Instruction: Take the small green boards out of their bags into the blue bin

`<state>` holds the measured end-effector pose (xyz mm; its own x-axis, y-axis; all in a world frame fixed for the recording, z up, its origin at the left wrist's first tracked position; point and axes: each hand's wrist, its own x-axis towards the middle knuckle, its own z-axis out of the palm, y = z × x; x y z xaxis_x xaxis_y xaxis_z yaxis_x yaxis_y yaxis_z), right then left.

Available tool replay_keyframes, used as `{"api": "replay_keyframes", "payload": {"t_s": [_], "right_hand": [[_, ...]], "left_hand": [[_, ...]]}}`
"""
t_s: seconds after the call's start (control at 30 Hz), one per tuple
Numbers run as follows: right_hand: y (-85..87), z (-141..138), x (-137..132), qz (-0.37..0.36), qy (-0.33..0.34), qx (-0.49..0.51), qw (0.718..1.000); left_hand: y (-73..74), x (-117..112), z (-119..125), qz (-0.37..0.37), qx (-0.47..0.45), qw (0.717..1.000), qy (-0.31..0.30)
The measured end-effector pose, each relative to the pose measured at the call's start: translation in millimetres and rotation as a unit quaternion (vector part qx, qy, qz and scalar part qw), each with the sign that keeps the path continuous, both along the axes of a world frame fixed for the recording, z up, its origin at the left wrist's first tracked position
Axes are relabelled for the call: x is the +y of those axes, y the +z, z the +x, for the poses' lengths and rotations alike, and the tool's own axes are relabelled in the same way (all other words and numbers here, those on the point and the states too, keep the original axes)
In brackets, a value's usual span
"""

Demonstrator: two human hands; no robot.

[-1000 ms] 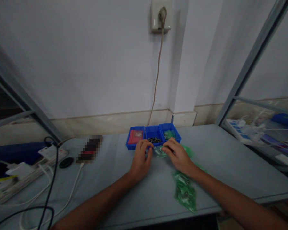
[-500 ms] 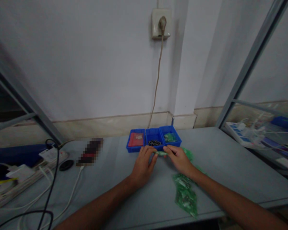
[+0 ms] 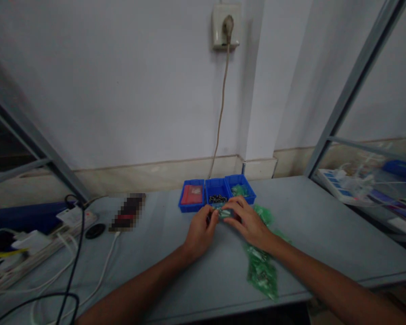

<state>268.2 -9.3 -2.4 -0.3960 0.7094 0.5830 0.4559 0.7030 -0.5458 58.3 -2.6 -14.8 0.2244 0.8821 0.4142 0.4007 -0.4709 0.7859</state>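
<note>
Between my hands, just in front of the middle blue bin (image 3: 217, 184), is a small green plastic bag (image 3: 225, 212) with light pieces showing in it. My left hand (image 3: 200, 229) is closed, pinching the bag's left end between thumb and fingers. My right hand (image 3: 249, 222) curves round the right side, fingers above and thumb below. Small dark and silvery parts (image 3: 218, 198) lie in the middle bin. The left blue bin (image 3: 191, 208) contains red packets (image 3: 191, 194), and the right blue bin (image 3: 235, 179) contains green bags (image 3: 239, 190).
More green plastic bags (image 3: 262, 273) lie in a strip beside and beneath my right forearm. Leftward are a pixelated phone (image 3: 127, 212) on a white cable, a round black disc (image 3: 95, 231) and a power strip (image 3: 27, 257) with tangled cords. Slanting metal posts (image 3: 338, 106) flank the table (image 3: 328, 225).
The green bag now shows a broader face between my hands. My right hand's fingers have lifted and spread from a tight pinch. The view has shifted slightly.
</note>
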Motion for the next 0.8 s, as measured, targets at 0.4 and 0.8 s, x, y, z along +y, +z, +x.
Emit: {"api": "replay_keyframes", "payload": {"t_s": [0.4,0.8], "right_hand": [[-0.8,6.1,12.2,-0.03,-0.081,0.058,0.995],[-13.8,0.3,17.4,-0.19,-0.031,0.166,0.967]], "left_hand": [[1.1,-0.8,0.0,0.058,0.032,0.997,-0.039],[0.9,4.2,-2.3,0.085,0.045,0.993,-0.072]]}}
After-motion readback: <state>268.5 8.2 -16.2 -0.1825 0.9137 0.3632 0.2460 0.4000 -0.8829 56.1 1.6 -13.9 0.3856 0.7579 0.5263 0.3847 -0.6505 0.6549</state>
